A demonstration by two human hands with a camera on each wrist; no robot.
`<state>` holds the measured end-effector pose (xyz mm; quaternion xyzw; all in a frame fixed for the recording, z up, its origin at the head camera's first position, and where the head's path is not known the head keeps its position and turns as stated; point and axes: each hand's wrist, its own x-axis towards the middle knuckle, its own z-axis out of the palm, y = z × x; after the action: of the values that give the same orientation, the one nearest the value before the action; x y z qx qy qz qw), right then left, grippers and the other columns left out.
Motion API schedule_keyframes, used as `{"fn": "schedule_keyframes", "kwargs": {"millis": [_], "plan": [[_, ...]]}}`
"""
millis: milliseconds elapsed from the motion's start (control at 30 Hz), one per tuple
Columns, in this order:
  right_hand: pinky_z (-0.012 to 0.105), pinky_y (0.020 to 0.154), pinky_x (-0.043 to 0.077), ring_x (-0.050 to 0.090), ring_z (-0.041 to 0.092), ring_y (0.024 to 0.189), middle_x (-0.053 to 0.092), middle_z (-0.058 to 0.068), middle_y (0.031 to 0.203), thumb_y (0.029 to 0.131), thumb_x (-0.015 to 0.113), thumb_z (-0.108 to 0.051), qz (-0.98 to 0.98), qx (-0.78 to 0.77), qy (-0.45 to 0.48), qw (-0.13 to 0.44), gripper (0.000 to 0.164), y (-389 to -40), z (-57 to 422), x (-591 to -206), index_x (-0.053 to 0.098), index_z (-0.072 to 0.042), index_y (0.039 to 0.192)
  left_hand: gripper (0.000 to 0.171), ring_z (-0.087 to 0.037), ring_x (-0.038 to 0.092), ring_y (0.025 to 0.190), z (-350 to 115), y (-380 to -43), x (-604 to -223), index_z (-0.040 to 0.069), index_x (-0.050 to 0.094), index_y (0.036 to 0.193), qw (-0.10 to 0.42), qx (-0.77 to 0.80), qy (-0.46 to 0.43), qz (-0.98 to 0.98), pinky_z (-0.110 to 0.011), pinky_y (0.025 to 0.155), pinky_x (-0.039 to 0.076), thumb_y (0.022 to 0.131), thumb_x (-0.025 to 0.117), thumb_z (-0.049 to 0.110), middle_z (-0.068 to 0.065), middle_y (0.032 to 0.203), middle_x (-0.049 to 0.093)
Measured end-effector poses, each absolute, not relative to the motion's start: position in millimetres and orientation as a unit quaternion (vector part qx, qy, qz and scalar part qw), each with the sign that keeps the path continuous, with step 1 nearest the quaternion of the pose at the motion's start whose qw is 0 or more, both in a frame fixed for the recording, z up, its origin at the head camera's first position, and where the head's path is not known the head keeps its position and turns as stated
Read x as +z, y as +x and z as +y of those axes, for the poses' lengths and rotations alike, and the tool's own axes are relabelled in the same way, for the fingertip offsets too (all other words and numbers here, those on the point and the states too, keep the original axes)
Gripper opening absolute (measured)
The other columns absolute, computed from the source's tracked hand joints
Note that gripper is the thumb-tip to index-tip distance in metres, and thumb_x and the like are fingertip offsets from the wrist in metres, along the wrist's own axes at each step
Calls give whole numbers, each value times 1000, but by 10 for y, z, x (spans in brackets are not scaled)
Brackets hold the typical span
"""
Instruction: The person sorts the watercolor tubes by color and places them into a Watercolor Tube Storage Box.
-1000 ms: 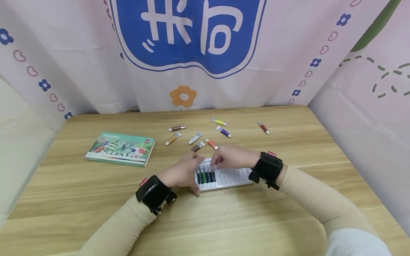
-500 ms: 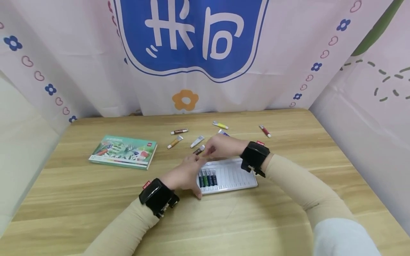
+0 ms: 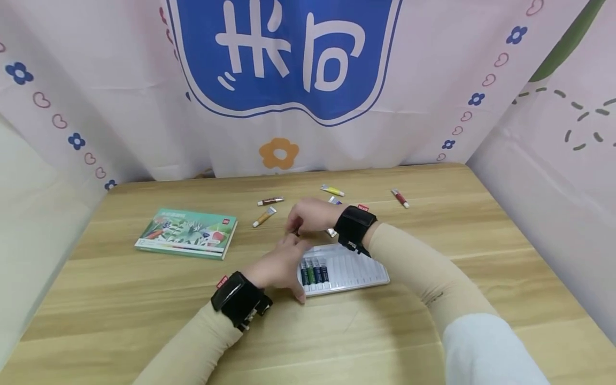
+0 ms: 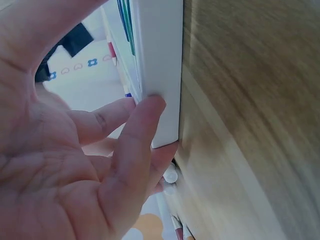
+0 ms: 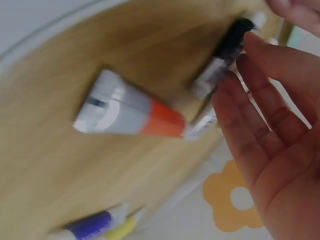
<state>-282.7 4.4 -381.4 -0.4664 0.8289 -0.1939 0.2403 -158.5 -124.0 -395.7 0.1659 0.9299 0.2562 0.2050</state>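
Note:
My left hand [image 3: 284,262] grips the left end of a white plastic tray [image 3: 358,270], thumb at its near edge and fingers at the far corner. In the left wrist view, fingertips rest against the tray's side wall [image 4: 161,65]. Several dark blue and green paint tubes [image 3: 312,271] lie side by side in the tray's left slots. Beyond the tray, my right hand [image 3: 315,214] is over the table with fingertips right at a dark paint tube [image 5: 231,44], fingers slightly bent. An orange paint tube [image 5: 162,119] lies beside it, mostly hidden by that hand in the head view.
Loose paint tubes lie behind the hands: ochre [image 3: 264,217], brown [image 3: 271,201], yellow [image 3: 332,190], purple [image 5: 92,225] and red [image 3: 400,198]. A green illustrated box [image 3: 187,232] sits at the left. A printed cloth [image 3: 231,144] hangs behind the table.
My right hand has moved from above the tray leftward and away to the dark tube behind it, uncovering the tray's slots. The left hand keeps its hold on the tray.

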Motion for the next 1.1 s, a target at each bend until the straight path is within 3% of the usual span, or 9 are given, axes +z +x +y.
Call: {"fn": "schedule_keyframes", "kwargs": {"millis": [533,833,1100], "plan": [[25,89,53,62,11,92,70,0,102,95,67,1,839,-145,-489,190,24,-2791,103,-3926,80,-12,112,112,-40,32,138,-1242,-1589,-3939,1,46,149,213,258,157,929,-56,116,33,54,104,20,-24,151,38],[28,89,54,64,15,98,69,2,106,92,72,0,869,-170,-433,167,17,-2755,236,-3889,77,-9,106,114,-40,34,138,-1217,-1591,-3944,1,47,149,209,248,156,933,-55,115,34,52,104,21,-25,152,38],[24,82,55,65,11,90,74,0,101,92,74,-3,867,-233,-403,178,22,-2686,472,-3862,76,-7,114,114,-38,36,136,-1235,-1620,-3968,2,48,147,208,248,153,934,-54,114,37,50,104,22,-23,149,40]]}}
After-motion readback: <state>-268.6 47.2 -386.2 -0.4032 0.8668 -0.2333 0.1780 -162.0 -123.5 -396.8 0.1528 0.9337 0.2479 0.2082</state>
